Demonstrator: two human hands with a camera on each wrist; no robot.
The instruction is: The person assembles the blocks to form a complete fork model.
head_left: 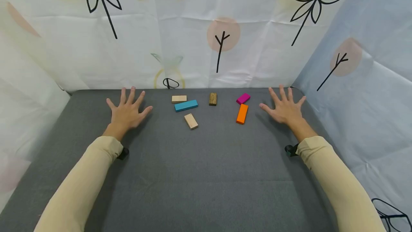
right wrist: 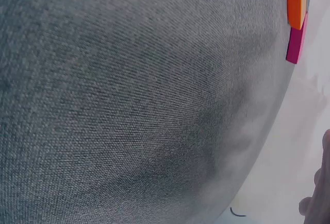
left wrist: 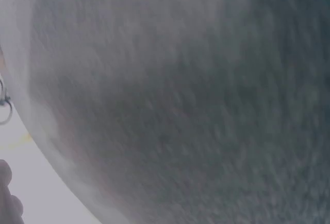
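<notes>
Both hands are spread with straight fingers and hold nothing. The left hand is over the far left of the grey table, left of a blue block and a pale wooden block. Nearer the person lies a second pale wooden block. A brown wooden block sits at the middle back. On the right, a magenta block lies against the end of an orange block. The right hand is just right of these two. In the right wrist view, its fingers show at the edge.
Grey cloth covers the table. A white printed curtain stands along the back edge, and more curtain hangs at the right. Dark wrist cameras are worn below both hands.
</notes>
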